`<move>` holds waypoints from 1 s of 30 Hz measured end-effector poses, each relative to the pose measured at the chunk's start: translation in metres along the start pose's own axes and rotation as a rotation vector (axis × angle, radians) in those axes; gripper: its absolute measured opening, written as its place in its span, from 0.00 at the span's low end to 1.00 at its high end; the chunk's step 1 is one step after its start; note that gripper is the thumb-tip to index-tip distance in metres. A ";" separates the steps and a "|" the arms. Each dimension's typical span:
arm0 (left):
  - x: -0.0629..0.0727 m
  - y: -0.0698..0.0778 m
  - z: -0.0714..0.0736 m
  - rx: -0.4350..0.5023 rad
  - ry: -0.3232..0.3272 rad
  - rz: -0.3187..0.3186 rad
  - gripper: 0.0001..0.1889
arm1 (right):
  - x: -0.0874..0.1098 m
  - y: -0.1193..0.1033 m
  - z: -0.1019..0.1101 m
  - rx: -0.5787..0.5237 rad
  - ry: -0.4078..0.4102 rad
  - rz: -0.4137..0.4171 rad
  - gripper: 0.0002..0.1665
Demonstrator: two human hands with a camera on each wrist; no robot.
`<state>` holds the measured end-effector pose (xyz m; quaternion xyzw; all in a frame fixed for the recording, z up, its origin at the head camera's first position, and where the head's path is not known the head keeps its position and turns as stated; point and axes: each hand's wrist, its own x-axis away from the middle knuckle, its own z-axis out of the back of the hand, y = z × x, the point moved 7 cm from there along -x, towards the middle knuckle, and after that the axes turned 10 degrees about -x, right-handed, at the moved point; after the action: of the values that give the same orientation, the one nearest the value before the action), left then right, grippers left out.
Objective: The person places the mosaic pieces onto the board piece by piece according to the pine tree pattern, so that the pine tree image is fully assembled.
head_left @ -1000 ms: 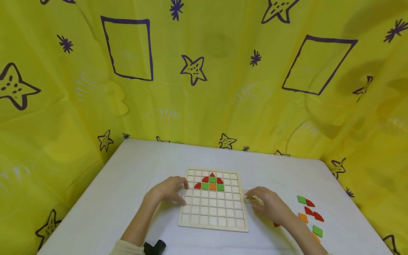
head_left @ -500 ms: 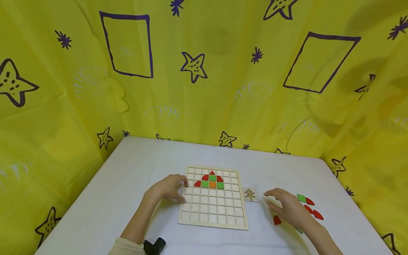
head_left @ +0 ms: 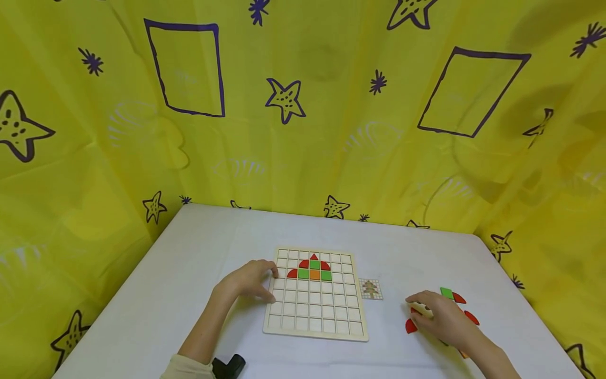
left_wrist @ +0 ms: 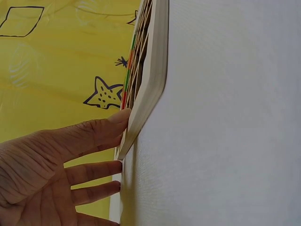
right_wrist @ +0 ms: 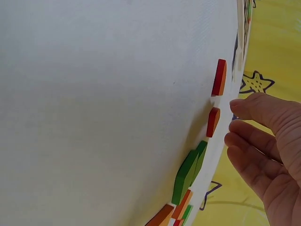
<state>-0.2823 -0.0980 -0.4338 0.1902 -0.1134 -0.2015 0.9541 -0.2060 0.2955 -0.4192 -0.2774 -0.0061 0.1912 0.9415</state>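
Observation:
My left hand (head_left: pixel 252 280) rests at the left edge of a light wooden grid board (head_left: pixel 314 321). In the left wrist view the thumb touches the board's rim (left_wrist: pixel 149 77), and the other fingers extend straight beside it. A fir-tree-like figure of red, green and orange pieces fills part of the board; its orange square (head_left: pixel 314 275) sits mid-row. My right hand (head_left: pixel 442 318) hovers over loose pieces on the right, thumb and fingers apart with nothing between them. In the right wrist view a red piece (right_wrist: pixel 214 122) lies just beyond the fingertips, with another red piece (right_wrist: pixel 219 77) farther along.
A small picture card (head_left: pixel 371 289) showing a brown tree lies against the board's right side. Loose pieces, such as a green square (head_left: pixel 446 292) and a red quarter circle (head_left: pixel 471 317), lie around the right hand. A black object (head_left: pixel 229 366) is at the front edge. Yellow curtain (head_left: pixel 303 158) surrounds the table.
My right hand has let go of the picture card, leaving it beside the board, and moved right to the loose pieces. The left hand stays at the board's edge.

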 end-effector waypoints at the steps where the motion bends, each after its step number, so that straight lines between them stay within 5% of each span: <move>1: 0.000 0.000 0.000 0.001 -0.001 0.000 0.22 | 0.001 0.001 0.000 0.002 -0.008 0.004 0.16; 15: 0.001 0.000 0.001 0.007 -0.003 -0.005 0.22 | 0.013 0.002 -0.006 0.008 -0.069 -0.013 0.17; 30: 0.002 0.001 0.001 0.012 -0.012 0.006 0.22 | 0.010 0.009 -0.007 0.052 -0.046 -0.026 0.16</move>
<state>-0.2806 -0.0985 -0.4318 0.1946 -0.1207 -0.1991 0.9528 -0.1990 0.3023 -0.4308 -0.2483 -0.0266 0.1854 0.9504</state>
